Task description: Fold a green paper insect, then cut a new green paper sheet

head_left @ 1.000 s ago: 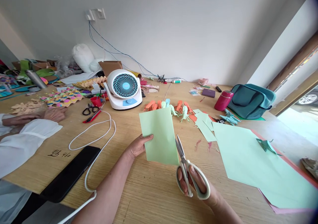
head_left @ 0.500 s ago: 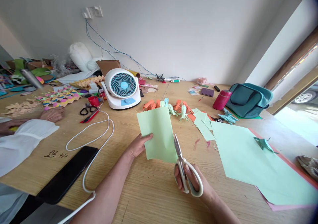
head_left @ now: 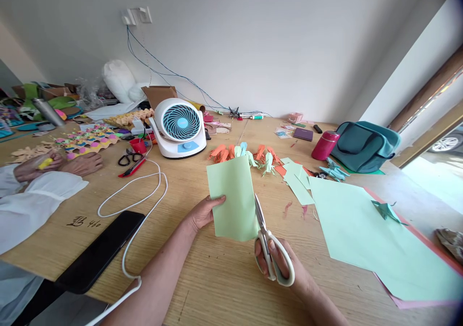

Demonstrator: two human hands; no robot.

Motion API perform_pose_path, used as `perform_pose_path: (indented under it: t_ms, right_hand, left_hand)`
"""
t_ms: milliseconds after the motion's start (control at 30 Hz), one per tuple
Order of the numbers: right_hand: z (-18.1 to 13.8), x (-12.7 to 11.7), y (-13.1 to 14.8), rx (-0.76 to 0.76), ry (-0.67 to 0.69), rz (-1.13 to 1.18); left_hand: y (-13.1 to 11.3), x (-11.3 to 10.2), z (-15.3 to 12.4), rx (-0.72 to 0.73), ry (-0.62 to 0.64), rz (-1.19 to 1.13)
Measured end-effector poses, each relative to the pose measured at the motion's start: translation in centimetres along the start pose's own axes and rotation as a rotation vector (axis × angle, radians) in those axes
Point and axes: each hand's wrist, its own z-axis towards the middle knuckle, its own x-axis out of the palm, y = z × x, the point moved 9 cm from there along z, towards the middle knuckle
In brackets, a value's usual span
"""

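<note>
My left hand (head_left: pixel 203 212) pinches the left edge of a folded light green paper sheet (head_left: pixel 233 196), held upright above the wooden table (head_left: pixel 217 278). My right hand (head_left: pixel 280 263) has its fingers through the white handles of a pair of scissors (head_left: pixel 265 239). The blades point up along the sheet's lower right edge and look nearly closed.
A large green sheet (head_left: pixel 365 234) over pink paper lies to the right, with folded paper figures (head_left: pixel 249 155) behind. A white desk fan (head_left: pixel 180 128), white cable (head_left: pixel 133 205), black phone (head_left: pixel 99 251), red bottle (head_left: pixel 325 145) and teal bag (head_left: pixel 363 145) stand around. Another person's hands (head_left: pixel 61 164) rest at left.
The scissors have moved slightly up along the sheet's right edge. The other person's hands at left have shifted and now hold something yellow.
</note>
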Motion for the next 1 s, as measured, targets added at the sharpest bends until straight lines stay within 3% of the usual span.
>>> perform_pose_path:
  t_ms: [1000]
  right_hand:
    - [0.15, -0.07, 0.07, -0.057, -0.021, 0.037]
  left_hand:
    - [-0.15, 0.12, -0.2, 0.003, -0.005, 0.006]
